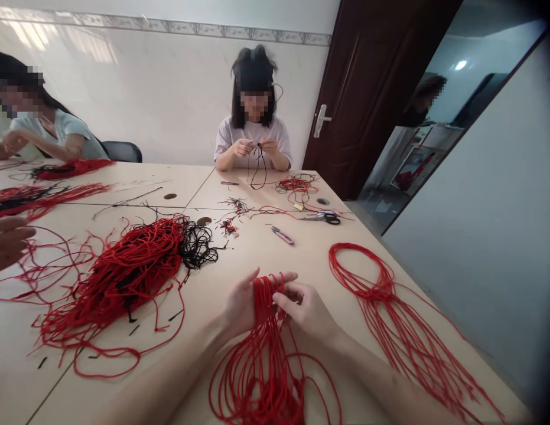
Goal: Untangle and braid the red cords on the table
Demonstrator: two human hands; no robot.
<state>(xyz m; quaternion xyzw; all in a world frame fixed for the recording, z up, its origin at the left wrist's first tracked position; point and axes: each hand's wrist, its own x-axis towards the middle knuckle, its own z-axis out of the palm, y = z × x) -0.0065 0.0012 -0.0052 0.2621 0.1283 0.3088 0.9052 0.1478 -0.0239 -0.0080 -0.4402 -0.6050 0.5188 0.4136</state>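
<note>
Several loops of red cord hang over the fingers of my left hand, which is raised above the table with its palm facing me. My right hand is beside it, thumb and fingers pinched on the cord near the left fingertips. Below both hands the looped cord spreads into a loose bunch at the table's near edge. To the right lies another looped bundle of red cord. A big tangled pile of red cords with black cords lies to the left.
Pink-handled thread snips, black scissors and a tape roll lie on the table. Across it a person handles black cord. Another person sits at the far left; a third person's hand reaches in below.
</note>
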